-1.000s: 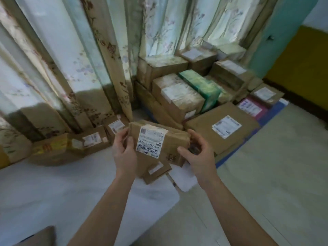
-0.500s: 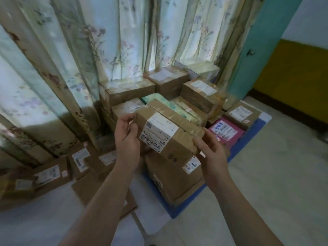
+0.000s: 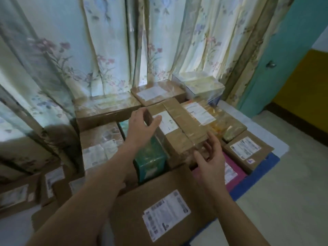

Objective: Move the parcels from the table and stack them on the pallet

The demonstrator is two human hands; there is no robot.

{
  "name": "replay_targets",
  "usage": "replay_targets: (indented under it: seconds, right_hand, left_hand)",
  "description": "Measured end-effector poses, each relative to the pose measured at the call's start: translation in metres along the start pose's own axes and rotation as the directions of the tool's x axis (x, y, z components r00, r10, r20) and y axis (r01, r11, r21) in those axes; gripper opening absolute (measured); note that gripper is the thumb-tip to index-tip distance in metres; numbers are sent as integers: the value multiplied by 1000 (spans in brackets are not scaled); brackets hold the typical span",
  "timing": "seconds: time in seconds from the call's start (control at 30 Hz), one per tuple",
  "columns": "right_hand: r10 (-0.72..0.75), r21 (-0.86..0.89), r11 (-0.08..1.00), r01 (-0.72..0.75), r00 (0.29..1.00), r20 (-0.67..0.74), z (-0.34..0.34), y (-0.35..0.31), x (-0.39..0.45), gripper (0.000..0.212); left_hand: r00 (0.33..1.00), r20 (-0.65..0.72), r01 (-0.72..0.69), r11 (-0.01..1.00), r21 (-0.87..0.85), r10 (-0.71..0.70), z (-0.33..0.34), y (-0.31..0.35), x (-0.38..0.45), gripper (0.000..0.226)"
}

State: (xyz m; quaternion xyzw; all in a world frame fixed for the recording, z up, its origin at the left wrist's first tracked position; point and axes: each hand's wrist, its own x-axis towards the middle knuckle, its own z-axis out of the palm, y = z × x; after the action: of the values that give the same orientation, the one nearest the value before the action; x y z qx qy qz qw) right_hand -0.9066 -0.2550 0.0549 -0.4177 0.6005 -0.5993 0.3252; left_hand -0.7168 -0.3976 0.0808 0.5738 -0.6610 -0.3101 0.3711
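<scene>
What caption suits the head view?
Two hands setting a taped brown cardboard parcel onto stacked parcels.

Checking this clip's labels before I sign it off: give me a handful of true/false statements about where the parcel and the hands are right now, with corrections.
1. The left hand is at the far left end of the taped brown parcel. True.
2. The taped brown parcel is over the white table. False: it is over the stack of parcels on the blue pallet.
3. The right hand is at the parcel's near right corner, fingers spread. True.
4. A teal box sits just left of and below the parcel. True.
5. The pink parcel lies on top of the held parcel. False: it lies lower, to its right, beside the right hand.
</scene>
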Motion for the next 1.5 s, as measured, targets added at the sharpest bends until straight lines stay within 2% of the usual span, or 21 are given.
replay_targets:
  seconds: [0.13, 0.3, 0.5, 0.67, 0.77, 0.83, 0.97, 1.1, 1.27, 1.37, 1.43, 1.5]
  right_hand:
    - [-47, -170, 983, 76, 984, 170, -7, 19, 44, 62]
    - [-101, -283, 941, 188, 950, 295, -3, 33, 69, 51]
    - [-126, -366, 880, 302, 893, 433, -6, 40, 87, 58]
    - [-134, -410, 822, 396, 834, 536, -7, 35, 94, 59]
    - [-237, -450, 736, 506, 815, 529, -8, 25, 98, 52]
    - [-336, -441, 686, 579, 790, 513, -1, 13, 104, 44]
    - [-440, -289, 659, 695, 667, 601, 52, -21, 87, 41]
    - [-445, -129, 642, 756, 504, 741, 122, -35, 13, 40]
    - [-402, 35, 682, 730, 335, 852, 192, -34, -109, 43]
    - [-383, 94, 726, 681, 286, 878, 236, -42, -192, 41]
    - [-372, 134, 747, 651, 242, 896, 266, -52, -253, 39]
    - [-356, 170, 744, 646, 169, 919, 295, -62, -313, 40]
  left_hand:
    - [991, -94, 109, 980, 166, -94, 24, -10, 19, 68]
    - [974, -156, 218, 870, 442, -165, 35, -6, 24, 61]
    - [962, -201, 261, 835, 485, -185, 39, -7, 32, 58]
    - [969, -193, 225, 876, 427, -155, 37, -9, 29, 56]
    - [973, -207, 192, 870, 454, -107, 22, -8, 20, 58]
    - [956, -275, 231, 833, 503, -99, -1, -9, 7, 59]
    - [876, -444, 419, 753, 507, -188, -74, -28, -49, 58]
    - [766, -592, 578, 673, 461, -252, -157, -61, -139, 59]
    - [605, -715, 757, 532, 380, -350, -263, -109, -282, 59]
    - [488, -780, 838, 461, 293, -391, -321, -138, -377, 60]
    - [437, -799, 861, 448, 239, -413, -356, -157, -440, 61]
    - [400, -808, 880, 426, 209, -432, -388, -173, -496, 62]
